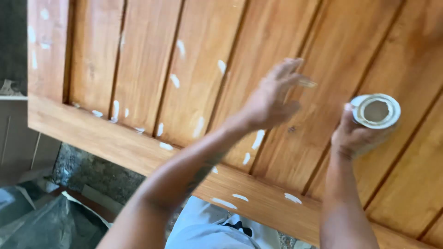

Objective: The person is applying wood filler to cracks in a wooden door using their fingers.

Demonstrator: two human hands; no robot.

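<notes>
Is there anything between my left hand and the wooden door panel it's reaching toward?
Nothing visible. The left hand hovers directly over the wooden panel, a small tool in its fingers. The right hand holds the round container off to the side.

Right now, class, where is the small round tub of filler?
In the head view the tub sits at the right, gripped in the right hand over the wooden door, just right of the left hand.

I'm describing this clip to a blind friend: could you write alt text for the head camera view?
A person's left hand presses a small putty knife against a slatted wooden door panel dotted with white filler patches, while the right hand holds a small round tub of filler. Grey plastic sheeting lies below.
</notes>
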